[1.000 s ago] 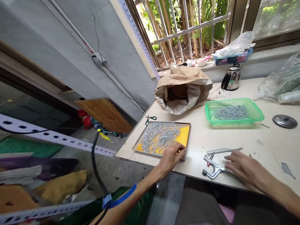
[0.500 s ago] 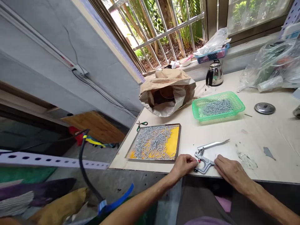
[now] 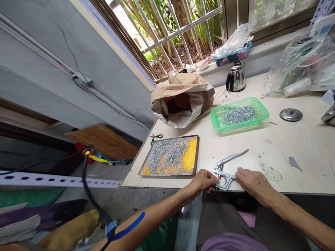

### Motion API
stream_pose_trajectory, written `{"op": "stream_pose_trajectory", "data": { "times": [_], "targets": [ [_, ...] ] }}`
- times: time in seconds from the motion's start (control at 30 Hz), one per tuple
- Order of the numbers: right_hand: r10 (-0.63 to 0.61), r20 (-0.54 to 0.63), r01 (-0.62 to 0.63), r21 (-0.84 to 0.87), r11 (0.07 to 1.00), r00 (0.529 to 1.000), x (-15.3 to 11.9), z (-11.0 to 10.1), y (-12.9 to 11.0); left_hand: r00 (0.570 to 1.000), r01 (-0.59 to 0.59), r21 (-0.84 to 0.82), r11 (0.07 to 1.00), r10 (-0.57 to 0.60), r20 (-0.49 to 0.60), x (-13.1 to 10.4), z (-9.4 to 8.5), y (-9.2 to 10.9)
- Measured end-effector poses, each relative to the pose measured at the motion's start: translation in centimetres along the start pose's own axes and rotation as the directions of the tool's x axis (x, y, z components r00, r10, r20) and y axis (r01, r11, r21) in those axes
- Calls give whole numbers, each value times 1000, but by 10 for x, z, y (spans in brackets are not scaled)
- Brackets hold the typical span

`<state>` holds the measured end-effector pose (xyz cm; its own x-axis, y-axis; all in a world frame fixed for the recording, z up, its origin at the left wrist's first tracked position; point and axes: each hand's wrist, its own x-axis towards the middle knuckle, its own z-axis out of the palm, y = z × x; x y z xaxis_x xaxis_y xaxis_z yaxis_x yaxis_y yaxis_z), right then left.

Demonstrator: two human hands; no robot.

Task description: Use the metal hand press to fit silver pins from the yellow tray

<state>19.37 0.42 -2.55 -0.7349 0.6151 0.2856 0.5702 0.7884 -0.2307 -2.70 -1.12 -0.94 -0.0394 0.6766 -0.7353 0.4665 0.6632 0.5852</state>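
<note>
A silver spring-loaded pair of pliers lies at the table's front edge, with one long handle angled up to the right and a small red part at its jaw. My right hand is closed on the end of the lower handle. My left hand is pinched at the jaw end; whatever sits between its fingertips is too small to make out. Left of the pliers, a shallow tray with a yellow bottom holds many small metal pins. More such pins fill part of a green plastic basket farther back.
Green-handled scissors lie behind the tray. An open brown paper bag stands at the back left. A kettle, a round metal lid and plastic-wrapped items occupy the back right. The table edge drops off in front of me.
The view has shifted slightly, so everything sits a little to the left and higher. Both hands stay at the pliers, and my left fingers have shifted slightly at the jaw.
</note>
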Motion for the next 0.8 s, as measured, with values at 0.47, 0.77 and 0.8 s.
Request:
{"op": "stream_pose_trajectory", "data": {
  "times": [0.47,0.77,0.8],
  "targets": [
    [80,162,-85,23,996,984,13,-9,39,1000,11,8,1000,-11,19,2,0,-4],
    [53,272,-55,-1,998,961,29,-12,49,1000,12,9,1000,-12,-2,-1,2,-5],
    [57,277,-56,-13,998,959,29,-15,46,1000,12,7,1000,-12,-4,-1,2,-4]
  ]
}}
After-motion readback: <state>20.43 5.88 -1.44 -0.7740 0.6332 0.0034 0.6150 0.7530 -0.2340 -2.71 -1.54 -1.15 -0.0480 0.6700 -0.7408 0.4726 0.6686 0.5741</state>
